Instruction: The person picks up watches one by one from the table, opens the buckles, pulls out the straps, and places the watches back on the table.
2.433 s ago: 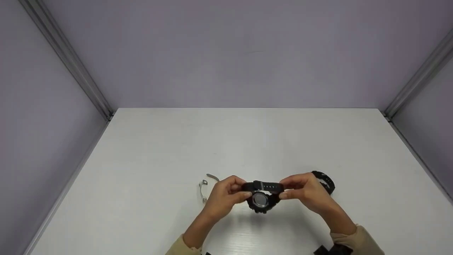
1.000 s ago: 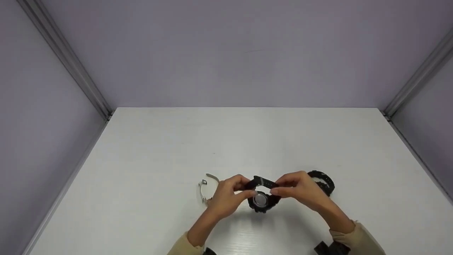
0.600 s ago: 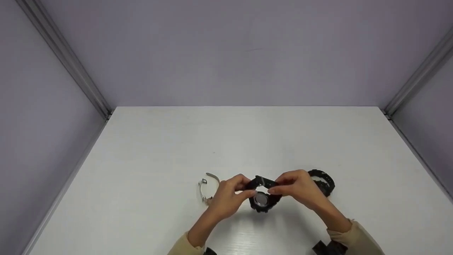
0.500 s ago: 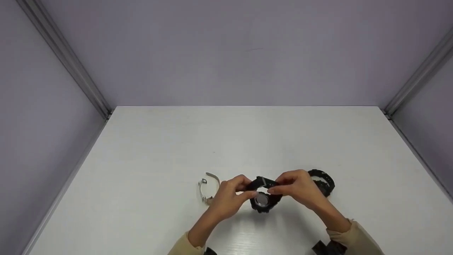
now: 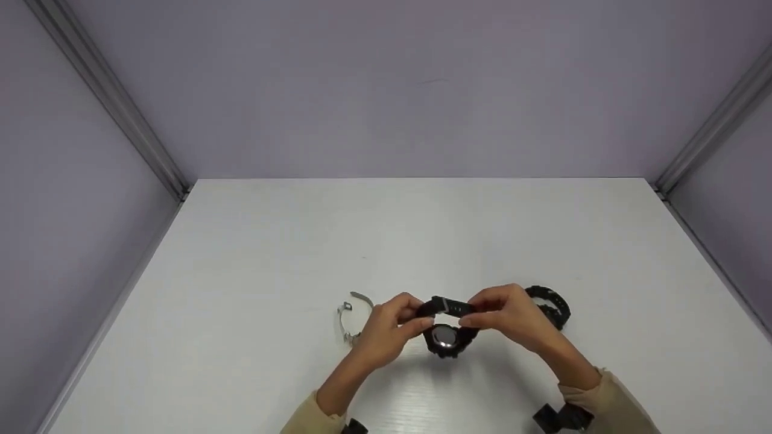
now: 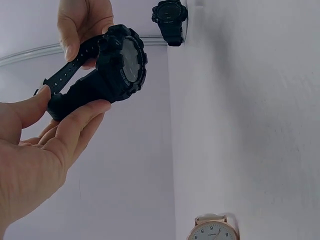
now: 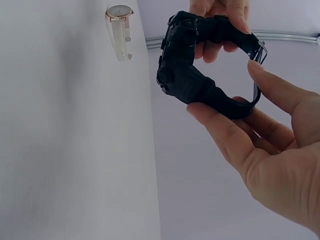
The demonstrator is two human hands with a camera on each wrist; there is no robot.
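Both forearms come in from the near edge of the desk and angle toward each other, the hands meeting above its near middle. Tan sleeves cover the forearms to just short of the wrists, and each wrist carries a dark strapped mount. The left hand (image 5: 389, 328) is raised off the desk, palm turned inward, thumb above and fingers (image 6: 75, 127) beneath, curled in a pinch grip on what it holds. The right hand (image 5: 512, 316) mirrors it, thumb (image 7: 280, 92) extended on top and fingers curved below in a light grip. The fingertips of the two hands lie close together, not touching.
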